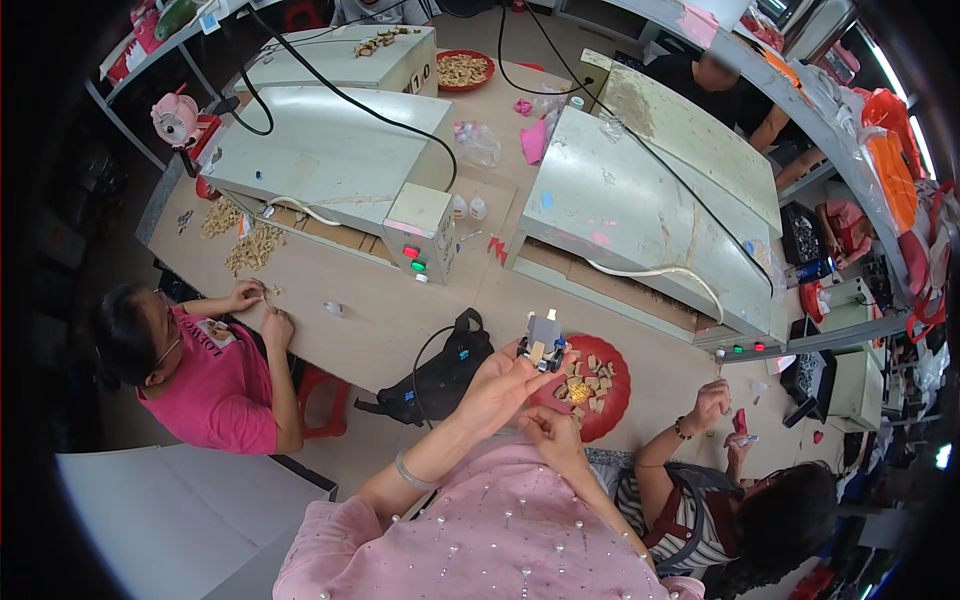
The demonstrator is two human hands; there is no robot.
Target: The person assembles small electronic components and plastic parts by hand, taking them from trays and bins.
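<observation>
My left hand (497,390), palm up, holds a small grey block-shaped object (544,335) with a tan piece and dark wheel-like parts, raised over the table; its exact kind is too small to tell. Close to my chest is my right hand (553,432), its fingers pinched together beside the near rim of a round red tray (617,400). Whatever those fingers hold, if anything, cannot be made out. Several small tan block-like pieces (597,385) lie in the tray, along with a yellow piece (579,392).
A black bag (440,375) with a cable lies left of my hands. Large pale metal machines (330,135) (640,220) stand across the table. A person in pink (220,380) works at left, another person in stripes (700,510) at right. Tan pieces (255,250) are heaped far left.
</observation>
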